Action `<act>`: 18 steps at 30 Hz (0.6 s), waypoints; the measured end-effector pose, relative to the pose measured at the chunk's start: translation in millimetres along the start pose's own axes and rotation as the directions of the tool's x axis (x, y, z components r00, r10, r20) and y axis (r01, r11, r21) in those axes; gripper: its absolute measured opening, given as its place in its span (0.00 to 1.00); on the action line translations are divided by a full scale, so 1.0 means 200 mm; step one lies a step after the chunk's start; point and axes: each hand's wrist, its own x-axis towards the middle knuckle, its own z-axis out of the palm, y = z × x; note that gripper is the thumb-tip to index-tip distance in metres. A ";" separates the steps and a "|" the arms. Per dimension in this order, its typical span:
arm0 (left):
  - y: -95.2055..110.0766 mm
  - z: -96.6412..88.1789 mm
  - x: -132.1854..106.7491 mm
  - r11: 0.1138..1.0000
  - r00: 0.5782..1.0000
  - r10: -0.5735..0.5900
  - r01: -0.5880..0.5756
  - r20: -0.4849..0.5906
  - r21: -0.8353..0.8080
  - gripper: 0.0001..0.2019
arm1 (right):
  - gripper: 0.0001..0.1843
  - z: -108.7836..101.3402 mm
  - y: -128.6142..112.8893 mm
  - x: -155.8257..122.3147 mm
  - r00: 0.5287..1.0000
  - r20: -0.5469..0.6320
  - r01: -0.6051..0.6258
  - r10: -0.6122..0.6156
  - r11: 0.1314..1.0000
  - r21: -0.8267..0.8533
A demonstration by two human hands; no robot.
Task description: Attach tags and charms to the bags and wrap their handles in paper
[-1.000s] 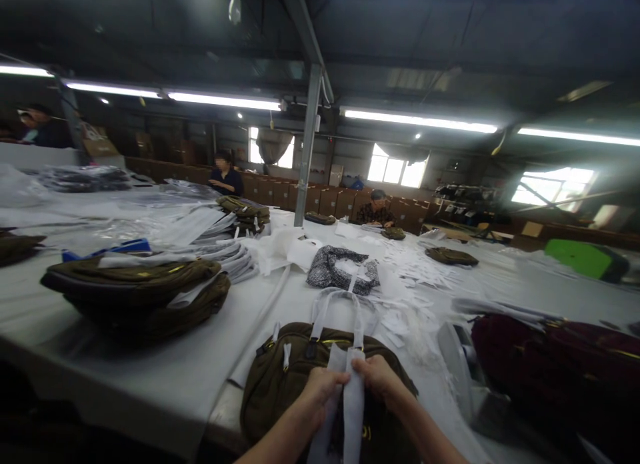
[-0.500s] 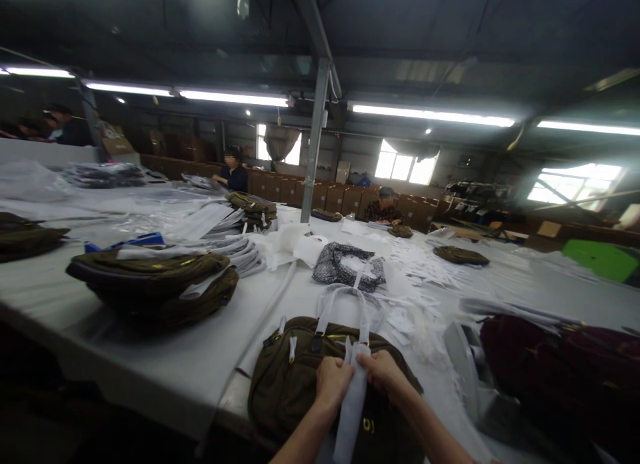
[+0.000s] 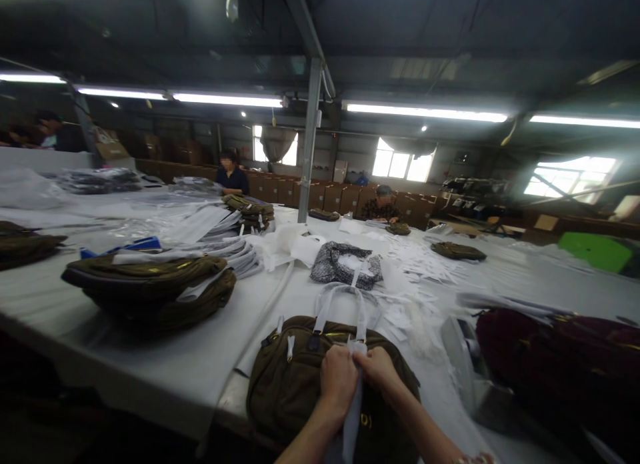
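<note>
Olive bag (image 3: 283, 387) | near table (image 3: 200, 357) edge | pale handles (image 3: 361, 314) arched | white strip (image 3: 353, 424) running down front

I take my feed from one head camera, worn on the person whose hands (image 3: 339, 377) are at the bag (image 3: 285, 397). It looks from above the bag's near side, facing forward across the table (image 3: 300, 297). The bag is close, cut by the lower border; the forearms (image 3: 320, 431) enter on its near side. Beyond the bag, the view reaches a post (image 3: 310, 137) and, farther off, windows (image 3: 403, 164). Well above the bag, it takes in the ceiling (image 3: 400, 37).
</note>
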 end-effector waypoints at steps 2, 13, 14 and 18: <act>0.02 0.01 -0.03 0.999 0.999 0.036 -0.036 -0.002 0.038 0.17 | 0.21 0.00 0.00 0.00 1.000 -0.006 0.005 -0.005 1.000 0.009; 0.03 0.10 -0.14 0.965 0.978 0.194 -0.205 0.080 0.164 0.20 | 0.27 -0.01 0.00 -0.03 0.980 0.180 -0.111 0.080 0.979 0.173; 0.03 0.11 -0.14 0.966 0.978 0.188 -0.201 0.088 0.163 0.21 | 0.29 -0.01 -0.01 -0.03 0.980 0.179 -0.114 0.081 0.976 0.184; 0.04 0.12 -0.15 0.978 0.981 0.173 -0.181 0.087 0.101 0.22 | 0.30 -0.01 -0.02 -0.02 0.983 0.168 -0.096 0.067 0.980 0.173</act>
